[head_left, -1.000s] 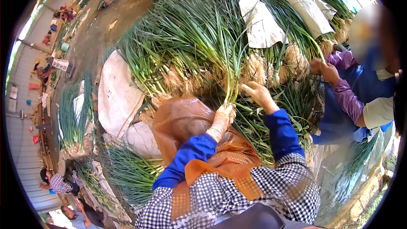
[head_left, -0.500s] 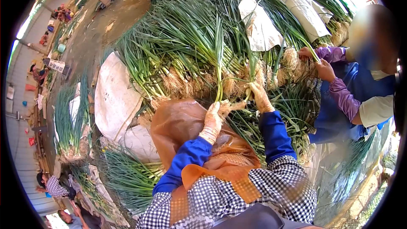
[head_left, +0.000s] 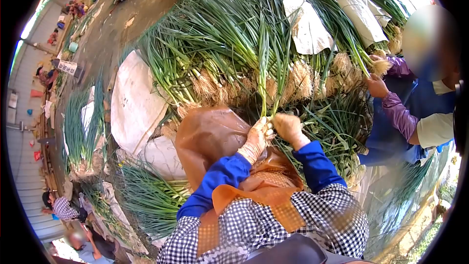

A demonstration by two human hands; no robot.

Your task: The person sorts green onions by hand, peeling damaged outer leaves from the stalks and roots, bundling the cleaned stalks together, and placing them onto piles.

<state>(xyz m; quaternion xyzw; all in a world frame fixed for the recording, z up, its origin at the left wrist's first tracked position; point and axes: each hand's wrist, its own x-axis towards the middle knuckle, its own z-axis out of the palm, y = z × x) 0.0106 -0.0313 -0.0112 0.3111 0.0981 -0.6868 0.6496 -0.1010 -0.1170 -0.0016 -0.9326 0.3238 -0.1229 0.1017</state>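
Observation:
My left hand [head_left: 255,138] is closed round the lower stems of a few green onions [head_left: 264,83], whose leaves point away from me. Close beside it, my right hand [head_left: 288,127] is closed at the base of another green onion stem [head_left: 280,88], its knuckles turned up. The two hands nearly touch above the orange apron [head_left: 212,134]. Just beyond them lies a long pile of green onions [head_left: 210,34] with pale, stringy roots [head_left: 207,85] toward me. Loose leaves [head_left: 332,127] lie to the right of my right hand.
A co-worker [head_left: 398,117] at the right holds green onions in both hands. White sacks [head_left: 305,24] cover parts of the pile. Another pale sack [head_left: 137,102] lies at the left, near more bunches [head_left: 83,132]. Other people [head_left: 63,209] sit at the far left.
My right hand moved from the left hand to the pile, then came back with another green onion, beside my left hand. The co-worker's hands also shifted.

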